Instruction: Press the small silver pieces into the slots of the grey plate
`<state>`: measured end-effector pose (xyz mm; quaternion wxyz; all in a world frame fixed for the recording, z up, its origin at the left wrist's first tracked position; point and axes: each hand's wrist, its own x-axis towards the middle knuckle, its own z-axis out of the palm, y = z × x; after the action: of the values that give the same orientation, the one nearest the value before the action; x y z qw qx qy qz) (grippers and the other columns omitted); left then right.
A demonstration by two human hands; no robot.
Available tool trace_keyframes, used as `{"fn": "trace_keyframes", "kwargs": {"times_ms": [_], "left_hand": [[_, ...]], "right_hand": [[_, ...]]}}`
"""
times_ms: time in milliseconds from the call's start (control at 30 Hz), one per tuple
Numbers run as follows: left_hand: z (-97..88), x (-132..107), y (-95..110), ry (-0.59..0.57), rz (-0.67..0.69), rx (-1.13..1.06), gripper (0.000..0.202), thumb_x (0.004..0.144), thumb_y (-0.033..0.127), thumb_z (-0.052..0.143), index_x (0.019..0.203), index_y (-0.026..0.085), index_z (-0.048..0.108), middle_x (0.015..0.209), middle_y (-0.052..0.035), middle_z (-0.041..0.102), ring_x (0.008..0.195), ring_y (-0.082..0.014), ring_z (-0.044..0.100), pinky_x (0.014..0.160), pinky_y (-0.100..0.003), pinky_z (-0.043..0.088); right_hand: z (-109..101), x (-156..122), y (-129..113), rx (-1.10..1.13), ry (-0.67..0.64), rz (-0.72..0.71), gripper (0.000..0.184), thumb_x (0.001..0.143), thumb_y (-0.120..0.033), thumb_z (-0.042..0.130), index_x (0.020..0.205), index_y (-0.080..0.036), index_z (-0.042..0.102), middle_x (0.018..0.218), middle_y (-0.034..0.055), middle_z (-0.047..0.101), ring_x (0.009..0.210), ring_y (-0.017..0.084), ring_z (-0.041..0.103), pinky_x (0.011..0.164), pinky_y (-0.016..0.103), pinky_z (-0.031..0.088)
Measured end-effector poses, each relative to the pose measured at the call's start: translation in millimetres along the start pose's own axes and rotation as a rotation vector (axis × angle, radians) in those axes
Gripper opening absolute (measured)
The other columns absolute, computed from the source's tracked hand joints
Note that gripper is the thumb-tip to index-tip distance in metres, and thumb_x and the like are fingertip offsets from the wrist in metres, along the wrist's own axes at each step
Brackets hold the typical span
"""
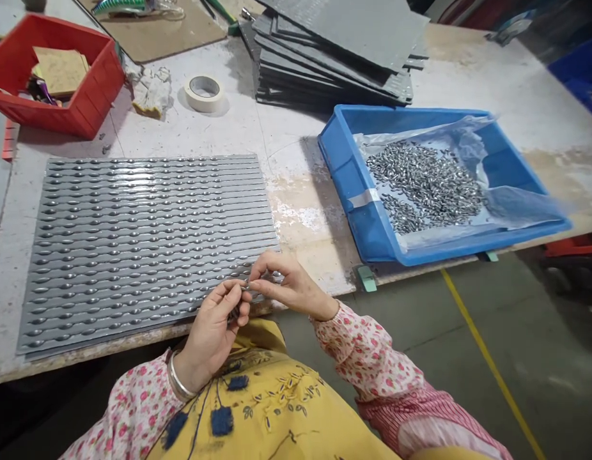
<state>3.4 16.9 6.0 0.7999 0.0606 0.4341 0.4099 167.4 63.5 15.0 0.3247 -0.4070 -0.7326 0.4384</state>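
Over the near right corner of a grey grooved board [250, 214], my two hands meet fingertip to fingertip. My left hand [207, 332] is curled, with several small dark metal pieces partly hidden in its palm. Its thumb and forefinger pinch one small spindle-shaped metal piece [245, 288]. The thumb and forefinger of my right hand [291, 284] close at the other end of that piece. Rows of shiny spindle-shaped metal pieces lie in the board's grooves, while the grooves at its far right end are bare. More such pieces [425, 185] lie heaped in a blue bin [377, 233].
A red bin [97, 89] stands at the far left, beside crumpled paper [152, 92] and a tape roll [203, 96]. Behind are stacked grey boards [334, 64] and a green striped fishing lure [128, 6]. The table's front edge runs just below the board and blue bin.
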Motion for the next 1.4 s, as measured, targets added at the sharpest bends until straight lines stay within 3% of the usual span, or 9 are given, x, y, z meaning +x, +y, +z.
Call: {"fn": "trace_keyframes", "kwargs": {"times_ms": [300,400,500,567,733,833,1100,1200,1400], "left_hand": [[4.4,3,-2,0.062,0.124,0.1,0.014,0.064,0.02,0.074,0.077,0.016,0.068,0.062,0.0024,0.057,0.053,-0.0039,0.046,0.049,-0.014,0.038],[6.7,1,1,0.058,0.102,0.073,0.018,0.072,0.02,0.068,0.09,0.017,0.067,0.074,-0.0009,0.063,0.065,-0.0078,0.056,0.059,-0.017,0.046],[8.4,-2,5,0.042,0.008,0.014,0.025,0.078,0.019,0.06,0.103,0.016,0.063,0.096,-0.0074,0.066,0.086,-0.0136,0.06,0.072,-0.021,0.05],[8.6,-3,6,0.035,-0.05,0.028,0.025,0.079,0.019,0.059,0.103,0.015,0.062,0.098,-0.0091,0.065,0.082,-0.0124,0.061,0.068,-0.019,0.05],[5.6,-1,1,0.011,-0.077,0.044,0.016,0.08,0.029,0.059,0.089,0.015,0.06,0.064,0.0023,0.054,0.045,-0.001,0.041,0.039,-0.011,0.032],[2.8,1,-1,-0.032,-0.054,0.026,0.016,0.082,0.03,0.057,0.083,0.014,0.059,0.057,0.0057,0.042,0.041,-0.0005,0.031,0.038,-0.012,0.026],[2.0,0,-1,-0.046,-0.011,0.069,0.016,0.079,0.025,0.06,0.092,0.016,0.058,0.077,-0.0024,0.056,0.056,-0.0044,0.042,0.046,-0.014,0.033],[2.4,0,-1,-0.027,0.006,0.077,0.012,0.078,0.025,0.062,0.082,0.016,0.056,0.072,-0.0003,0.054,0.053,-0.0033,0.04,0.043,-0.013,0.03],[0.5,4,-6,0.005,-0.01,-0.027,0.016,0.07,0.022,0.07,0.081,0.014,0.06,0.07,0.0025,0.049,0.049,-0.0007,0.036,0.039,-0.011,0.028]], "right_hand": [[10,-10,4,0.132,-0.015,0.162,0.016,0.082,-0.03,0.059,0.074,-0.016,0.059,0.068,0.0004,0.057,0.062,0.011,0.05,0.057,0.023,0.039],[6,-7,15,0.198,0.026,0.256,0.016,0.083,-0.031,0.057,0.077,-0.016,0.059,0.069,0.0006,0.058,0.062,0.011,0.05,0.055,0.023,0.039],[-6,0,28,-0.063,0.164,0.211,0.014,0.085,-0.026,0.055,0.076,-0.016,0.058,0.072,0.0018,0.059,0.068,0.014,0.05,0.063,0.026,0.04],[-13,5,35,-0.313,0.184,0.154,0.013,0.084,-0.023,0.055,0.074,-0.017,0.058,0.072,0.0026,0.06,0.071,0.016,0.049,0.068,0.029,0.039],[-16,13,39,-0.65,0.046,0.116,0.012,0.082,-0.023,0.058,0.072,-0.017,0.058,0.072,0.0038,0.061,0.073,0.018,0.047,0.07,0.03,0.037],[-14,15,41,-0.692,0.038,0.139,0.014,0.08,-0.024,0.061,0.069,-0.018,0.057,0.071,0.0029,0.061,0.072,0.018,0.048,0.07,0.03,0.036],[-15,18,43,-0.589,0.1,0.169,0.02,0.075,-0.022,0.066,0.063,-0.017,0.05,0.062,-0.0001,0.055,0.065,0.015,0.046,0.066,0.029,0.035],[-16,12,31,-0.336,0.111,0.105,0.015,0.078,-0.023,0.064,0.069,-0.017,0.053,0.066,0.0002,0.055,0.065,0.014,0.048,0.063,0.027,0.038],[2,-3,8,0.101,-0.079,-0.127,0.011,0.08,-0.029,0.063,0.083,-0.019,0.059,0.077,0.002,0.059,0.074,0.013,0.053,0.067,0.026,0.043]]}}
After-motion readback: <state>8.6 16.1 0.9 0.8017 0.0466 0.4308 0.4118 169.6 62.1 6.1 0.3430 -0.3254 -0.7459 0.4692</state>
